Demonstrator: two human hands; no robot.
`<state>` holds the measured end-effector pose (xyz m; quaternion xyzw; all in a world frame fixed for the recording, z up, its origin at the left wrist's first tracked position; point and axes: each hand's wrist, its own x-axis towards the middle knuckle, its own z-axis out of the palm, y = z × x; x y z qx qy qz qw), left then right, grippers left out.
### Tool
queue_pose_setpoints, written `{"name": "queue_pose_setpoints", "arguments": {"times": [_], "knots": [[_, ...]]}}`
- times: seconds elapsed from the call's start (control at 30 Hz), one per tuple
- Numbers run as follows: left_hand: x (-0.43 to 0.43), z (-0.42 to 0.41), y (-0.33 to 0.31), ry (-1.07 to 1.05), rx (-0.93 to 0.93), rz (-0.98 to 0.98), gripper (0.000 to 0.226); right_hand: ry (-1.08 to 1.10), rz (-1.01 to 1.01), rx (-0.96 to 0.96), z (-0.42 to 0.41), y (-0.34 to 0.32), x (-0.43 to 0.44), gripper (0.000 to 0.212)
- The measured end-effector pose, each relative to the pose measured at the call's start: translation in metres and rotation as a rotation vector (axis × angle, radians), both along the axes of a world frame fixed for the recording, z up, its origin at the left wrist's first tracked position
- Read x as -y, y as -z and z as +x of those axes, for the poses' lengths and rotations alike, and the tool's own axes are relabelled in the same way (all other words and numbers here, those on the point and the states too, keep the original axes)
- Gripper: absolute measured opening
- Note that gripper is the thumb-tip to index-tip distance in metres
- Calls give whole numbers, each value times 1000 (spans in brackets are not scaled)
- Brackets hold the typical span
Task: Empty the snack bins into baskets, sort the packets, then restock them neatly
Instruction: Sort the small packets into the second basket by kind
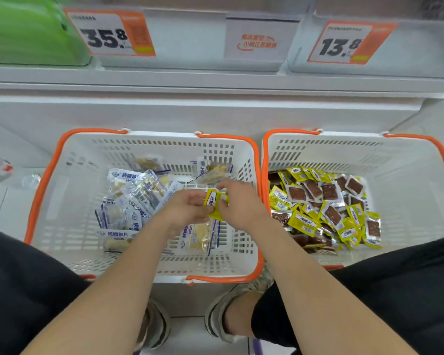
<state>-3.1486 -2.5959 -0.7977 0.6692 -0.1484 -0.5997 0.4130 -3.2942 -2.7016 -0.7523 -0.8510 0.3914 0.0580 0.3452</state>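
Two white baskets with orange handles stand side by side on the floor. The left basket (pixel 62 201) holds several blue-and-white fish-slice packets (pixel 128 198). Many yellow packets with brown contents (pixel 323 208) fill the right basket (pixel 408 175). Over the left basket, my left hand (pixel 187 208) and my right hand (pixel 237 201) together hold yellow packets (pixel 213 201) between them. My left fingers curl around the packets from the left, and my right fingers pinch them from the right.
Above the baskets is a white shelf (pixel 215 83) with clear bins and price tags 35.8 (pixel 108 34) and 13.8 (pixel 344 44). A green bin (pixel 28 32) sits top left. A plastic bottle (pixel 0 169) lies on the floor at left. My knees and shoes frame the bottom.
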Motion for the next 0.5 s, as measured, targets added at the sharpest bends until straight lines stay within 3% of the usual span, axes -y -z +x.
{"name": "queue_pose_setpoints", "arguments": {"times": [0.1,0.17,0.27,0.33,0.37,0.4,0.47,0.5], "knots": [[15,-4,-37,-90,-34,-152,32,216,11,233,-6,-20,4,34],[23,-9,-55,-101,-6,-174,29,471,-39,365,-13,-37,10,37],[26,-21,-72,73,306,-119,16,902,-47,445,-36,-51,29,49],[25,-35,-75,214,494,-133,13,1048,37,285,-59,-48,40,68],[25,-43,-75,276,531,-139,13,1023,46,129,-69,-44,41,70],[24,-51,-73,334,540,-139,14,932,46,-6,-77,-42,37,60],[22,-66,-68,446,552,-131,21,682,89,-97,-85,-36,25,10],[21,-72,-65,490,567,-122,24,588,131,-91,-84,-32,17,17]]}}
